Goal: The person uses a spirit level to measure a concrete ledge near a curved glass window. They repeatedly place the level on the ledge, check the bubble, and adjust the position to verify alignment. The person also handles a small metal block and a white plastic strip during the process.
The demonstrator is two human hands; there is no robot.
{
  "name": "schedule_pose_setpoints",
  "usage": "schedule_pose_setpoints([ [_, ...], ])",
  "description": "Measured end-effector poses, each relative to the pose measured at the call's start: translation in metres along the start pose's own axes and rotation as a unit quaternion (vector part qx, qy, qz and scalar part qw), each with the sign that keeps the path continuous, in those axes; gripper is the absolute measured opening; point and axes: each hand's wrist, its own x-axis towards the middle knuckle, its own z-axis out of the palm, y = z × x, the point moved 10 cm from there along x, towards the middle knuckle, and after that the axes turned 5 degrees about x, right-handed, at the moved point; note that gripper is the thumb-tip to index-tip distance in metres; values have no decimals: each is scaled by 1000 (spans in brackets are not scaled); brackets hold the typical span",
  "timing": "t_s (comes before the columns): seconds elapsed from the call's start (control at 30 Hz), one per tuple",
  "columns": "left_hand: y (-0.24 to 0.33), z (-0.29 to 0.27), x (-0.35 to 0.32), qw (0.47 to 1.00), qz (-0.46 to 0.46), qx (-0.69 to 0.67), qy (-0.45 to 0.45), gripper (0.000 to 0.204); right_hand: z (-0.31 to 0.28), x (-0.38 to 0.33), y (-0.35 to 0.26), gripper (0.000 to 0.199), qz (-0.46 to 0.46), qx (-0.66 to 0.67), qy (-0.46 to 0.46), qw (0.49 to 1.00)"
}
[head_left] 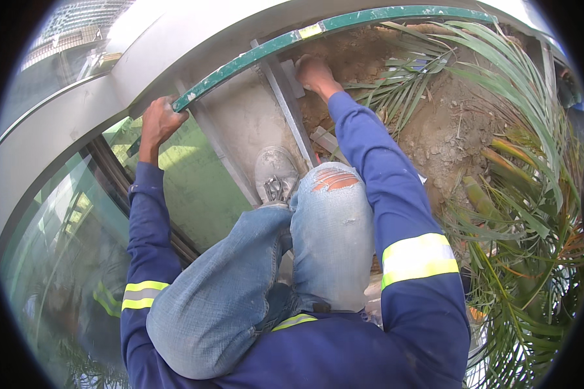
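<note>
Bar (336,24) (green): left hand (159,122) grips left end; right hand (315,72) nearby, hold unclear.

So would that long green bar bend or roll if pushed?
The long green bar seems stiff; its curve looks like lens bending. Its flat side suggests little rolling. Being long, it might dip if lifted only by the left hand at one end.

Bar (246,63), long, green, white-spattered; yellow patch near mid-length; set beside pale ledge (175,48), crossing grey strut (287,107).
</note>
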Motion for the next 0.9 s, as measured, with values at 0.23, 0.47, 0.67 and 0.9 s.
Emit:
schedule_pose_setpoints([
  [0.23,5,3,9,999,32,11,36,34,-28,-41,6,29,88,48,13,995],
  [0.47,1,1,6,999,30,-16,40,32,-27,-88,-5,27,44,144,101,983],
  [0.67,4,-3,4,998,25,-10,50,34,-20,-105,28,29,61,207,127,968],
  [0.9,0,0,3,999,16,-17,27,39,-11,-115,61,29,119,327,119,930],
])
